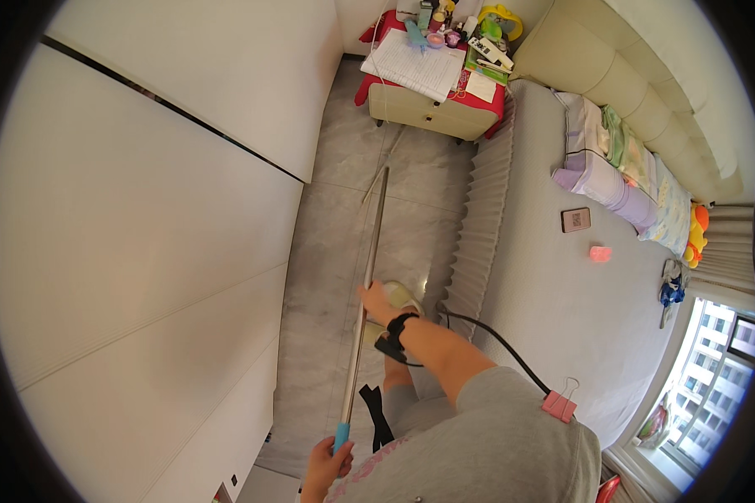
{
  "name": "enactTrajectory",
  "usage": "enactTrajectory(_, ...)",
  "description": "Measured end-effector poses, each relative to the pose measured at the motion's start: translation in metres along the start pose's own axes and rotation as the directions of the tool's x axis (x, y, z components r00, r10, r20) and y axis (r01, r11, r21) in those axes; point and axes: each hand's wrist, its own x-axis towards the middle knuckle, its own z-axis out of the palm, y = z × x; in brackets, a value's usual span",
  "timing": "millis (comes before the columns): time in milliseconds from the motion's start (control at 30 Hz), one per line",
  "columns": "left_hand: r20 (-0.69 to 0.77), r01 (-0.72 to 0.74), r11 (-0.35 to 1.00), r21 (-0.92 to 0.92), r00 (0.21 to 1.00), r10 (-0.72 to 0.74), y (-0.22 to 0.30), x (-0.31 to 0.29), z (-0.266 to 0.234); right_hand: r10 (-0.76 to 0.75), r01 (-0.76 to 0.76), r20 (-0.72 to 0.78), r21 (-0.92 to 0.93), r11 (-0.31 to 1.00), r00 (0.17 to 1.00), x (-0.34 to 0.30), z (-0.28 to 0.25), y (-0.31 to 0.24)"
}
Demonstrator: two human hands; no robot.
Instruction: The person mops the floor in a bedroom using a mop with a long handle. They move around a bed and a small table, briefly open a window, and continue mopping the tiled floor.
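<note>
A long metal pole (375,239) slants forward over the grey tiled floor. Its far end meets a thin bar (395,144) close to the floor; from here I cannot tell whether it is a mop or a squeegee. My left hand (330,464) is closed round the blue grip (341,436) at the near end. Farther up, my right hand (379,303) wraps the middle of the pole, a black band (401,330) on its wrist. Beneath that hand, a light slipper (400,295) shows on my foot.
White cabinet doors (143,243) line the left side. A bed (545,310) with a pleated skirt (481,210) borders the floor on the right. Ahead stands a nightstand (424,116) piled with papers and small bottles. A black cable (512,348) runs beside my right arm.
</note>
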Motion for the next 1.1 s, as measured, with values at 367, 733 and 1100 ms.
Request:
enactTrajectory(367,-0.017,-0.079,0.983,0.168,0.996,0.083,-0.134,0.291,0.020,0.205,-0.232,0.179,0.147,0.961,0.962,0.136,-0.019,0.074)
enactTrajectory(733,-0.087,-0.213,0.908,0.360,0.962,0.260,-0.190,0.527,0.010,-0.055,0.043,0.018,0.406,0.913,0.998,0.251,0.050,0.151)
enactTrajectory(1100,-0.009,-0.215,0.915,0.342,0.973,0.232,-0.201,0.572,0.016,0.064,-0.032,-0.072,0.387,0.921,0.995,0.268,0.051,0.180)
